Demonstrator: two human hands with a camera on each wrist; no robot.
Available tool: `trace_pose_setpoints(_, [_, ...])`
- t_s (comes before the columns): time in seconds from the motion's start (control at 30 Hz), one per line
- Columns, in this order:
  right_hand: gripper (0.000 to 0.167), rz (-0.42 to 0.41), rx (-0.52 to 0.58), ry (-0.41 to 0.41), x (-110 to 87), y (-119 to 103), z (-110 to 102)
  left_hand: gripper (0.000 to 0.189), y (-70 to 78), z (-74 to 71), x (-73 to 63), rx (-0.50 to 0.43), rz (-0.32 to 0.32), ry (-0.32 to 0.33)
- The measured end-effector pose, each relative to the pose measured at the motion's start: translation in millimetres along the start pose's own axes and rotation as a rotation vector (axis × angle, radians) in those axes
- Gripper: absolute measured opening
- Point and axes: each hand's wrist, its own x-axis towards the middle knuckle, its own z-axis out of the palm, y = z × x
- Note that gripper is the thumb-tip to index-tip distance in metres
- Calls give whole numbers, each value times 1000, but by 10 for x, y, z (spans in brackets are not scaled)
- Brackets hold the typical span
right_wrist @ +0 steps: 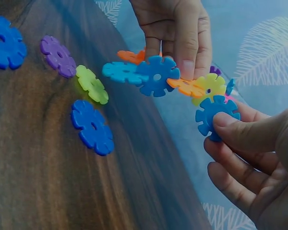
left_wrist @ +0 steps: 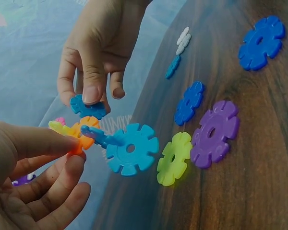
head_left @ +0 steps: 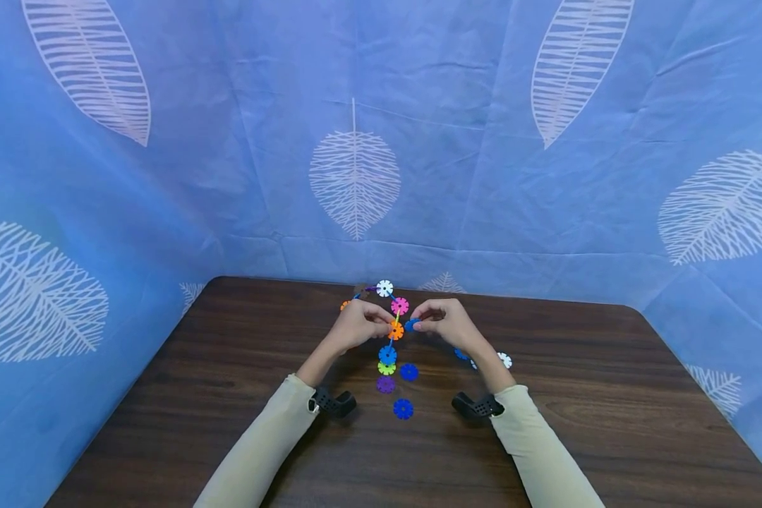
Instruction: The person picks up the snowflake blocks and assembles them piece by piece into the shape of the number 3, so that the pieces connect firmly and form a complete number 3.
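Left hand (head_left: 360, 326) pinches the orange disc (head_left: 396, 331) of a chain (head_left: 400, 305), right hand (head_left: 446, 322) pinches a blue disc (head_left: 410, 324) just beside, fingertips closed, near the desk's (head_left: 578, 395) far edge

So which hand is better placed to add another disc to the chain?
Probably the right hand: it pinches a blue disc close to the chain. The left hand grips an orange disc in that chain, so it seems better suited to steadying it.
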Motion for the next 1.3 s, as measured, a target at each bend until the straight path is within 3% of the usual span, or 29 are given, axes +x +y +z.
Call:
trace_pose_setpoints(0.17, [12,-9,5,15,8,3,17,8,-13,4,10,-1,18,2])
trace_pose_setpoints(0.47, [14,-43,10,13,16,-6,48,8,13,14,6,22,-8,-6])
trace_pose_setpoints(0.73, [12,-56,2,52,17,-34,90,10,23,11,-7,27,22,-33])
trace_pose_setpoints(1.07, [6,-171,-17,90,-133,-461,140,12,14,13,7,-23,-1,-45])
trace_pose_setpoints(1.3, [3,-213,-28,147,-125,-440,198,12,47,9,-13,-46,-27,-30])
